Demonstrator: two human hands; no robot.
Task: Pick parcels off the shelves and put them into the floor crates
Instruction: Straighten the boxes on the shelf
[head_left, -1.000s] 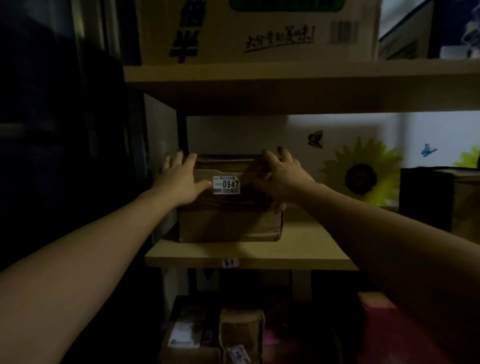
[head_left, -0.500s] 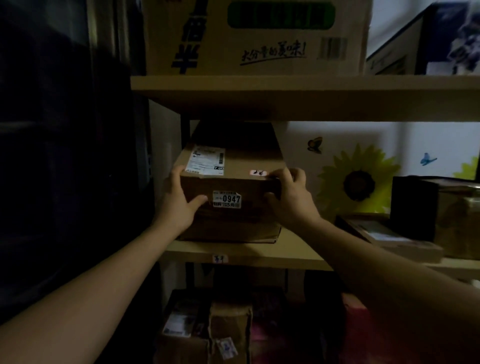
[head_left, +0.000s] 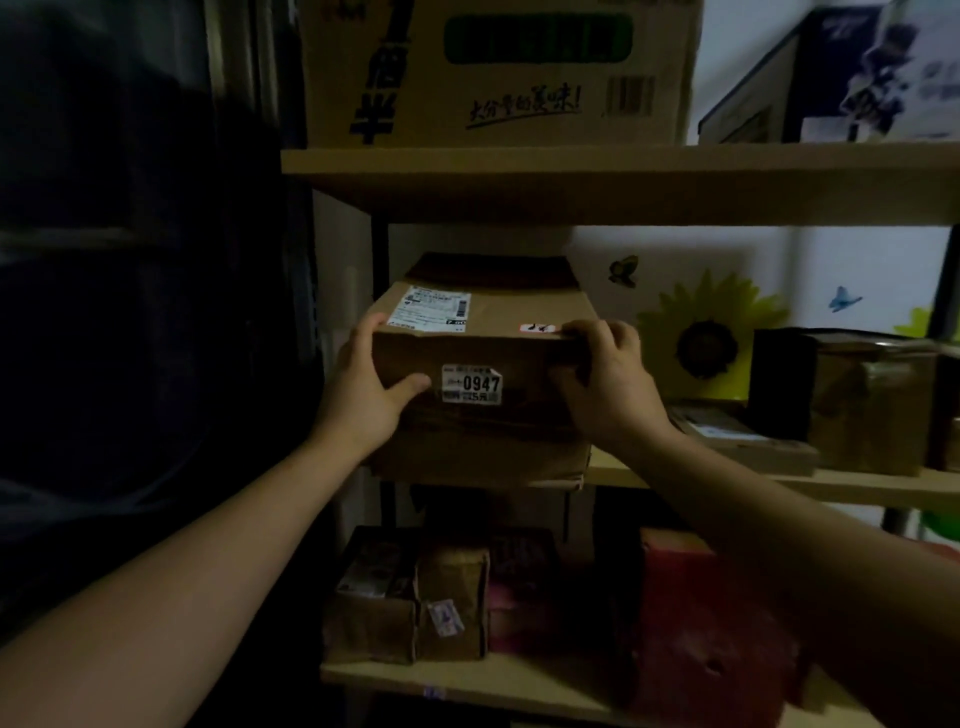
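The box (head_left: 483, 374), at the shelf's (head_left: 727, 480) 9 o'clock end, is clasped in both grips, left hand (head_left: 363, 395) on its 9 o'clock side and right hand (head_left: 608, 389) at 3, likely so it slides out level.

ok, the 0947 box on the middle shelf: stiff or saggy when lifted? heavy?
Probably stiff: the 0947 box shows square edges between left hand and right hand. Its creased, taped front may give slightly. Possibly weighty: both hands grip it, though size alone could explain that.
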